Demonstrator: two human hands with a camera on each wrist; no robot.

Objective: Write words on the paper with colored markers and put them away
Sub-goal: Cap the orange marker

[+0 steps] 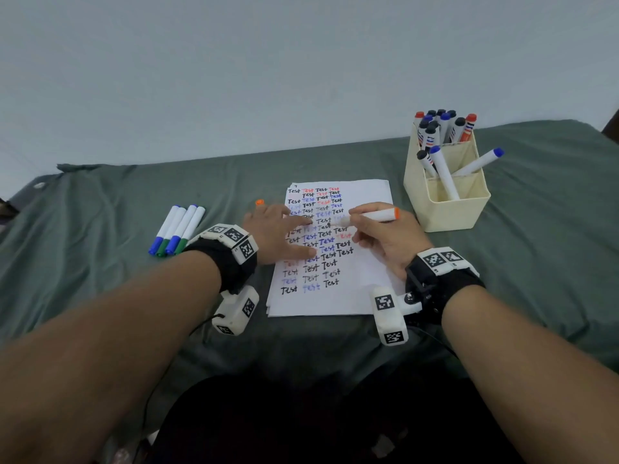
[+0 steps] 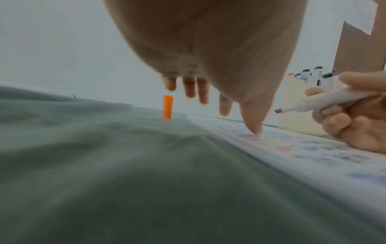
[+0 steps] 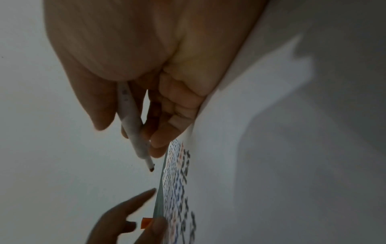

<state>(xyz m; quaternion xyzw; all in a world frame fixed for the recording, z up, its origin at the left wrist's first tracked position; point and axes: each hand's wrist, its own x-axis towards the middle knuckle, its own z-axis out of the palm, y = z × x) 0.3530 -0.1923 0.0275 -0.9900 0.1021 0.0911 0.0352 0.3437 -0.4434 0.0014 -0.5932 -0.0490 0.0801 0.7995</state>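
Note:
A white paper (image 1: 361, 289) covered with rows of "Test" in black, red and blue lies on the green cloth. My right hand (image 1: 385, 236) grips an uncapped white marker with an orange end (image 1: 378, 216); its tip (image 2: 278, 111) hovers just above the sheet. My left hand (image 1: 278, 232) lies spread on the paper's left side, fingers straight, thumb tip (image 2: 255, 130) pressing the sheet. The orange cap (image 1: 259, 202) stands upright on the cloth beyond the left hand. In the right wrist view the marker (image 3: 132, 125) points down beside the paper (image 3: 271, 165).
A cream holder (image 1: 445, 202) with several markers stands at the right, beyond the paper. Several capped blue and green markers (image 1: 177, 234) lie side by side on the cloth at the left. A grey wall rises behind the table.

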